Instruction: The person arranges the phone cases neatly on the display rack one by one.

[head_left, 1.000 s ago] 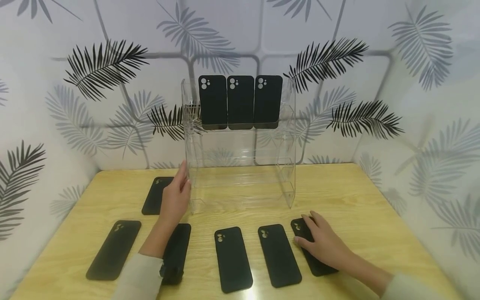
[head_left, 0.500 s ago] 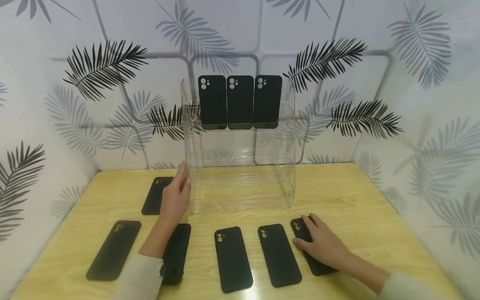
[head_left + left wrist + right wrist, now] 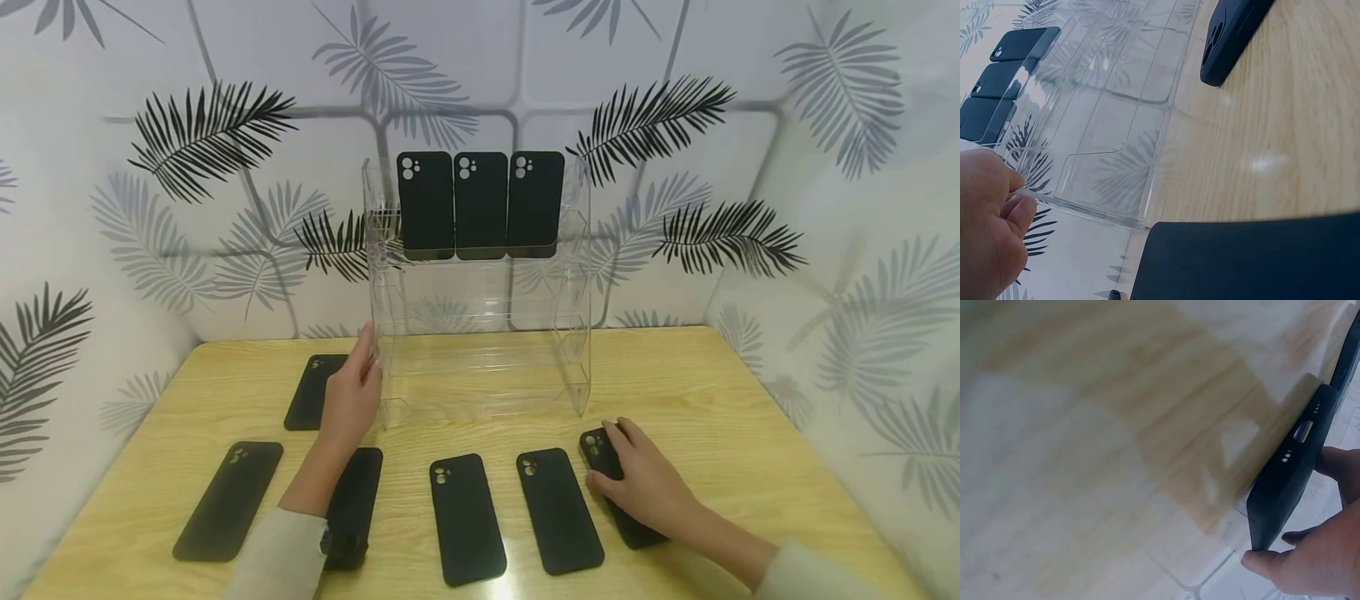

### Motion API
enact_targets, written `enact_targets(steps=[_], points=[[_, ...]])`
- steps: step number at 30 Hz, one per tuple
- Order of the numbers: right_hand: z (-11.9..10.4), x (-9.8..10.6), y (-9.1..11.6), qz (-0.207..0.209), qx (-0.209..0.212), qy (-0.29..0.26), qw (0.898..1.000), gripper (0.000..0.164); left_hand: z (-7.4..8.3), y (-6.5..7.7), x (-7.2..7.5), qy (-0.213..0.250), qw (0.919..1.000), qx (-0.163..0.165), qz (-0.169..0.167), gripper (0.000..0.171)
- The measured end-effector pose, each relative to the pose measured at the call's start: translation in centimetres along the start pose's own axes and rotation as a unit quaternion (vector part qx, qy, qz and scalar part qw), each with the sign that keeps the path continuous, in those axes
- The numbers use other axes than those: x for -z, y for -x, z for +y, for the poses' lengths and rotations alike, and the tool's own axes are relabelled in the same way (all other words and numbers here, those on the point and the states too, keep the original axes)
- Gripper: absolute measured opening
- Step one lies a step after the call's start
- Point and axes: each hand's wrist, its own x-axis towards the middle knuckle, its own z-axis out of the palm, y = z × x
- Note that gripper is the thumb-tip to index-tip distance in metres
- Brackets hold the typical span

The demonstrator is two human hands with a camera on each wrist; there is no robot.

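My left hand (image 3: 351, 404) grips the left side edge of a clear acrylic display rack (image 3: 480, 358), its fingers bent at that edge in the left wrist view. Black phone cases (image 3: 481, 204), three of them, stand side by side on the rack's top tier. At the right of the table, my right hand (image 3: 648, 483) holds another black phone case (image 3: 633, 529) by its long sides, between thumb and fingers. In the right wrist view, that held case (image 3: 1288, 469) shows its port end and sits tilted; the hand hides part of its back in the head view.
Two black cases (image 3: 558, 510) (image 3: 468, 518) lie at front centre. More cases lie on the left: one at the front (image 3: 228, 500), one partly under my left forearm (image 3: 360, 492), one behind my left hand (image 3: 311, 392). Leaf-patterned walls (image 3: 480, 67) enclose the wooden table (image 3: 652, 375).
The right hand and the case in it have shifted slightly up and away from the front edge. My left hand and the rack have stayed in place.
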Motion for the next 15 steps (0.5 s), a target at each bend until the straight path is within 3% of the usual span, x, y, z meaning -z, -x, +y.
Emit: enact_targets(steps=[7,15], points=[[-0.3,0.8,-0.8,0.084,0.053,0.027,0.995,0.074,0.1,0.0,0.0,0.001,1.0000,0.001,0.002,0.062],[-0.8,2.1,-1.9,0.102,0.051,0.028,0.993,0.075,-0.1,0.0,0.0,-0.001,1.0000,-0.002,0.003,0.062]])
